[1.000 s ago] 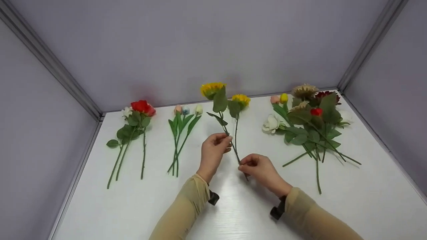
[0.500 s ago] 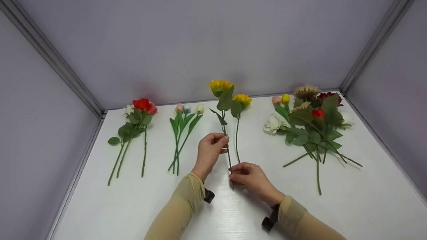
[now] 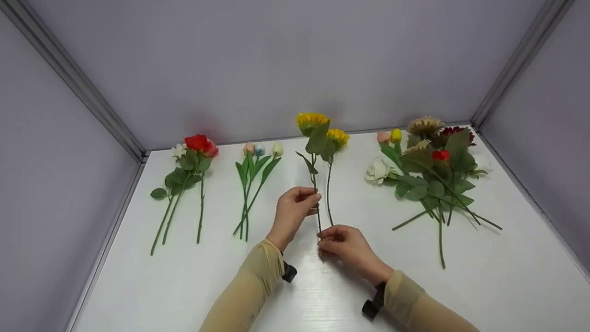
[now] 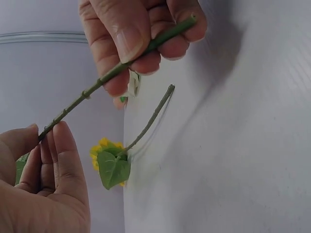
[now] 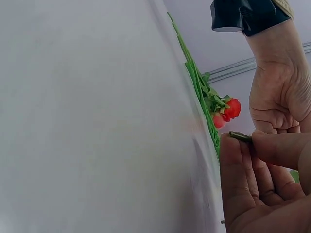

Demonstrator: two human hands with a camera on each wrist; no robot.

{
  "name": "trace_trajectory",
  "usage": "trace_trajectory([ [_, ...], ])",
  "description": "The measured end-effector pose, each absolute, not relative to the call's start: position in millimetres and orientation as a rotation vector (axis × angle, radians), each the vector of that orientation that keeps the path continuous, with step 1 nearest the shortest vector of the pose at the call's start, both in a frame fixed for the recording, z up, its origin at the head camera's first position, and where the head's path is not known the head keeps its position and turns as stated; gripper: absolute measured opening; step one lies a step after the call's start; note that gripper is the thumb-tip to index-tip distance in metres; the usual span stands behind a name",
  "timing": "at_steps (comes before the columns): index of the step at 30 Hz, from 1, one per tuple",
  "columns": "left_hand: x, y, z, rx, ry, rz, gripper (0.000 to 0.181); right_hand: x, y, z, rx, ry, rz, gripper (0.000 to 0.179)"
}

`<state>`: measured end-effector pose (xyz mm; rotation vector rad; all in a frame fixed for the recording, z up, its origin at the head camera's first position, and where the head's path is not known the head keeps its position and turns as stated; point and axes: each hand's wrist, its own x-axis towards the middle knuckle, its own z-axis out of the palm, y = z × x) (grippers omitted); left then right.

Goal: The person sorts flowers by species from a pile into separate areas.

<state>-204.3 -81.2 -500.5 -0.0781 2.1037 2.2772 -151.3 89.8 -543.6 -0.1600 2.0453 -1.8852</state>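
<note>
A yellow sunflower (image 3: 312, 123) with green leaves is held up above the white table, its stem slanting slightly. My left hand (image 3: 295, 214) pinches the stem partway down, below the leaves. Lower on the same stem, my right hand (image 3: 352, 249) pinches near the cut end; in the left wrist view the stem's tip (image 4: 189, 22) sticks out past the right fingers. A second sunflower (image 3: 339, 137) lies on the table behind, its stem (image 4: 153, 116) apart from both hands in the left wrist view. The held flower's leaf partly covers this second bloom in the head view.
Left on the table (image 3: 124, 286) lie roses (image 3: 197, 143) in red, pink and white. Beside them rest three tulips (image 3: 249, 173) with crossed stems. A mixed heap of flowers (image 3: 433, 184) spreads at the right. Grey walls (image 3: 295, 60) enclose the back and sides.
The held sunflower has turned more upright, its bloom moving right, close to the second one. My right hand has come down and left with the stem's lower end. Both hands keep hold.
</note>
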Motion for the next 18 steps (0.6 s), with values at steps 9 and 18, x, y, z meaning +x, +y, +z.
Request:
trace_trajectory([
  [9, -206, -81, -502, -0.078, 2.098, 2.256, 0.020, -153, 90, -550, -0.167, 2.050, -1.862, 0.026],
  [18, -209, -83, -504, -0.050, 2.123, 2.236, 0.023, -155, 91, -553, -0.173, 2.003, -1.909, 0.027],
])
